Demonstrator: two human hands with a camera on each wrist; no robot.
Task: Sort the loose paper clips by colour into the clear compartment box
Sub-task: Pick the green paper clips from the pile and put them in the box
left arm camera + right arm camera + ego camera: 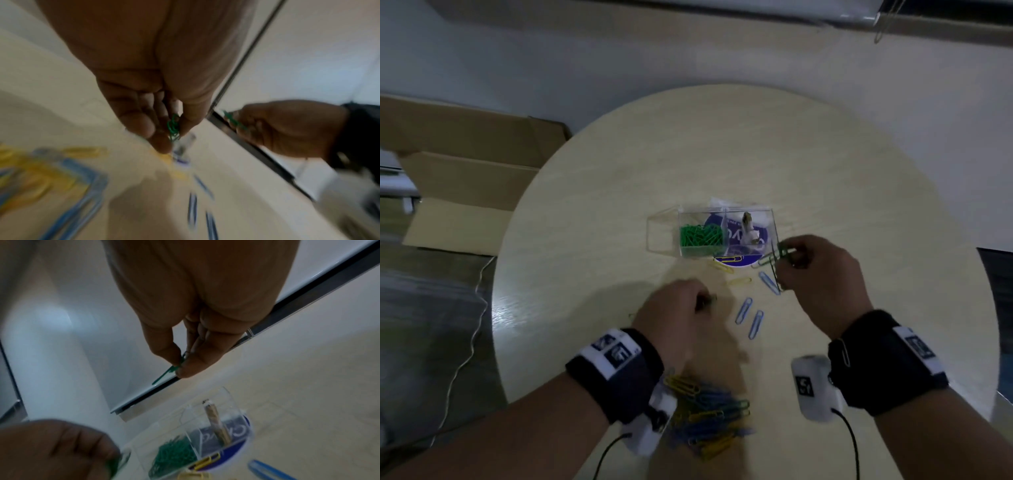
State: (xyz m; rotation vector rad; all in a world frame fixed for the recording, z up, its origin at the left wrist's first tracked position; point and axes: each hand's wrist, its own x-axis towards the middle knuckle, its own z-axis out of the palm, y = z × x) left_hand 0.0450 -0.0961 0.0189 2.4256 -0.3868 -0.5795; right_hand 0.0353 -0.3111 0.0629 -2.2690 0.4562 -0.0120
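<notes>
The clear compartment box (770,219) stands mid-table with green clips (700,236) heaped in its left compartment (174,452). My right hand (796,258) hovers just right of the box, pinching a small bunch of green clips (777,258) between thumb and fingers (170,369). My left hand (703,301) is lower, near the table, its fingers curled round green clips (173,128). Loose blue clips (743,310) and yellow clips (738,281) lie between the hands. A mixed pile of clips (709,414) sits by my left wrist.
The round pale table (722,154) ends close to my forearms. Open cardboard boxes (465,164) stand off its left side. A blue round label (756,236) lies under the box, and a small brown-and-white object (216,421) stands in the right compartment.
</notes>
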